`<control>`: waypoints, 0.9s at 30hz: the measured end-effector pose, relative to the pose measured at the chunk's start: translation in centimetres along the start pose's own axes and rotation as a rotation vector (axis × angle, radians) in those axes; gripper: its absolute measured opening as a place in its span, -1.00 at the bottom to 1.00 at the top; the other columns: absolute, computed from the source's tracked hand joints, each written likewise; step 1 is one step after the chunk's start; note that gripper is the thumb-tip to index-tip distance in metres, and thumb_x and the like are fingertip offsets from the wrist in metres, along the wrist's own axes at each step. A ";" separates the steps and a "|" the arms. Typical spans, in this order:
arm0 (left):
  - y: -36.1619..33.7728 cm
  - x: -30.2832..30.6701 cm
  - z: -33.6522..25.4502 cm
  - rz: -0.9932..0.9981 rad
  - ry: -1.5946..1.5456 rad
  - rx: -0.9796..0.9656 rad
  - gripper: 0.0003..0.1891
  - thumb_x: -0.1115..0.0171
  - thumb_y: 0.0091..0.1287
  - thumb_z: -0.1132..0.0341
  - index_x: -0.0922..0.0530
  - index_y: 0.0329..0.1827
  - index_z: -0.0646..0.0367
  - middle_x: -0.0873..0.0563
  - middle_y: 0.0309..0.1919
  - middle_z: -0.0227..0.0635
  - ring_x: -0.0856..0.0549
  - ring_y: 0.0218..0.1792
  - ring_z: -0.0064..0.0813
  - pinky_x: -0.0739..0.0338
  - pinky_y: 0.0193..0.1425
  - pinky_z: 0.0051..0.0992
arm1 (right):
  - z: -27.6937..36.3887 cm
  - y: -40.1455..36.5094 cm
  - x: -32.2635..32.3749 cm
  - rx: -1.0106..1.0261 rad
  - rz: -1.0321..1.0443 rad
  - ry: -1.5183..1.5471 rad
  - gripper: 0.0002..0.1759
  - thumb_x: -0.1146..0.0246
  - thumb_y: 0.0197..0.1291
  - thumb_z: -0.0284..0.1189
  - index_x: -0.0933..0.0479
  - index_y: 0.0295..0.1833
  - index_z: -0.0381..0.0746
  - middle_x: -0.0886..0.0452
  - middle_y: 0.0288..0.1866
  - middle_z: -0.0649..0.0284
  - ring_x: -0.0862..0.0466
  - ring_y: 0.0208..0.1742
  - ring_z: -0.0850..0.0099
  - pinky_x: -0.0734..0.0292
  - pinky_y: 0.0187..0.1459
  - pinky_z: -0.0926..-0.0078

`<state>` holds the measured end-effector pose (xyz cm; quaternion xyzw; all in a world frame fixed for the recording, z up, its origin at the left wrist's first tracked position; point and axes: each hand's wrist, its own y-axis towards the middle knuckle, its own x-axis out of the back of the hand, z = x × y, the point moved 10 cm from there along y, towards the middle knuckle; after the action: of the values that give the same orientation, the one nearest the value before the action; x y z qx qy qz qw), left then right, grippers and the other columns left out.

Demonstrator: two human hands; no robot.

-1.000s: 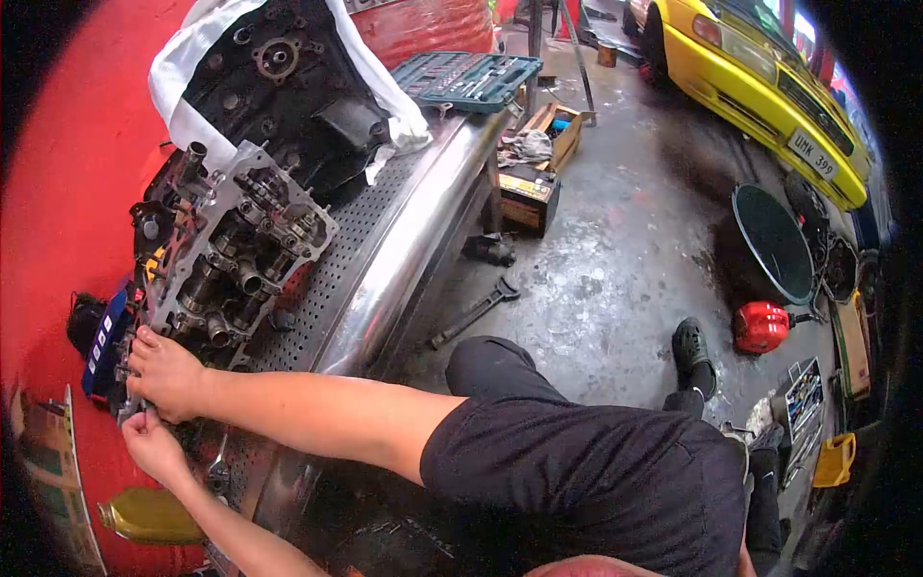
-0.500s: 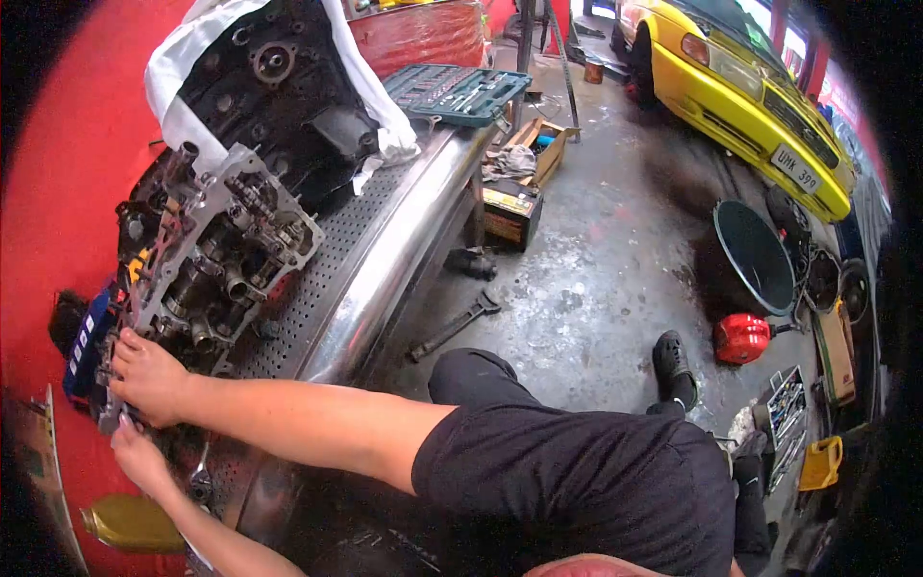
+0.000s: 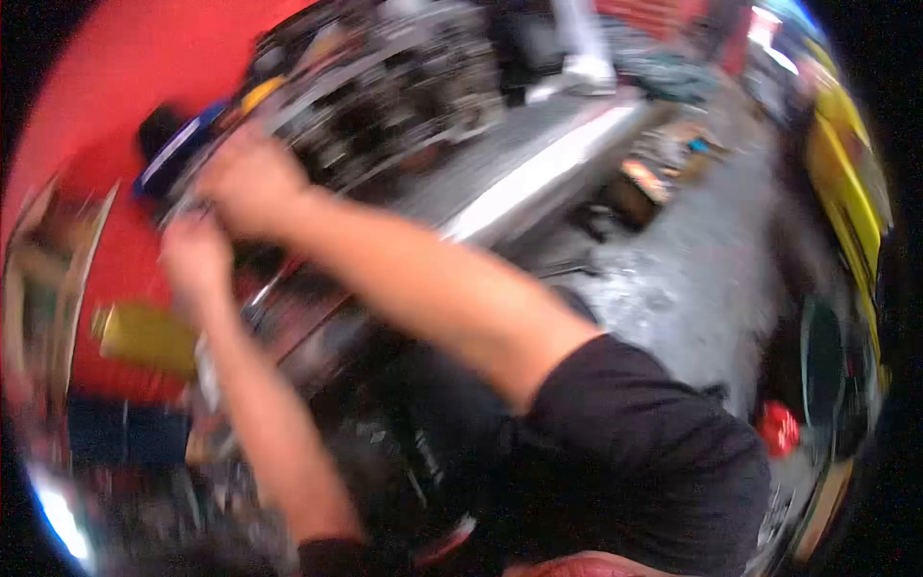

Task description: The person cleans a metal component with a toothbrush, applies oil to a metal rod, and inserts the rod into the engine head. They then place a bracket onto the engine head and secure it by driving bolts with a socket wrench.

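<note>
A grey metal engine cylinder head (image 3: 394, 96) lies on the bench, blurred by motion. My right hand (image 3: 252, 183) is at its near left end, fingers curled against its edge. Just below, my left hand (image 3: 197, 258) is close to the same end, its fingers drawn together; what they hold, if anything, is too smeared to make out. Behind the hands stands a blue container (image 3: 183, 149) with white marks. A shiny long-handled tool (image 3: 264, 293), seemingly a ratchet, lies below my right forearm.
The steel bench edge (image 3: 558, 168) runs toward the upper right. A yellowish bottle (image 3: 144, 337) lies left of my left forearm. A boxed battery (image 3: 635, 188) stands on the floor. On the right are a yellow car (image 3: 851, 183), a dark tub (image 3: 822, 365) and a red object (image 3: 779, 428).
My view has swung left and blurred, so the bench and cylinder head appear further up and right. Both hands remain by the same end of the cylinder head.
</note>
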<state>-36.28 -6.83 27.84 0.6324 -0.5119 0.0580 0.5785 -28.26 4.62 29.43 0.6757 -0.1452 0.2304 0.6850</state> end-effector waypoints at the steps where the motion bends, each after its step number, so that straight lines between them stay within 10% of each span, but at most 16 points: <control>1: -0.3 0.0 0.9 -0.057 -0.081 0.013 -0.71 -0.23 0.26 0.12 -0.63 -0.25 0.21 -0.73 -0.32 -0.01 -0.72 -0.26 -0.04 -0.59 -0.12 -0.16 | 0.4 -0.2 0.9 0.039 -0.062 -0.057 -0.76 -0.26 -0.05 -0.25 -0.69 -0.26 -0.07 -0.70 -0.13 0.15 -0.64 0.02 0.18 -0.41 0.21 0.05; 7: -4.1 -1.2 3.6 -0.026 -0.248 0.094 -0.71 -0.42 0.16 0.11 -0.67 -0.36 0.20 -0.74 -0.41 -0.12 -0.73 -0.33 -0.23 -0.57 -0.13 -0.30 | 0.7 -0.2 -0.5 0.071 -0.084 -0.053 -0.44 -0.45 -0.13 -0.08 -0.60 0.05 -0.01 -0.63 0.00 0.29 -0.55 0.17 0.28 -0.24 0.32 0.14; 27: -4.0 -1.2 2.0 -0.104 -0.191 0.120 -0.71 -0.35 0.18 0.17 -0.66 -0.45 0.27 -0.72 -0.50 -0.03 -0.74 -0.39 -0.11 -0.58 -0.19 -0.23 | 0.7 0.3 -1.0 0.015 0.013 -0.053 -0.52 -0.37 0.03 -0.11 -0.59 0.07 -0.03 -0.61 0.01 0.26 -0.52 0.20 0.30 -0.21 0.33 0.14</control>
<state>-35.05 -8.49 23.72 0.6943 -0.5269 -0.0021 0.4903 -29.19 3.79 29.15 0.6857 -0.1661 0.2178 0.6743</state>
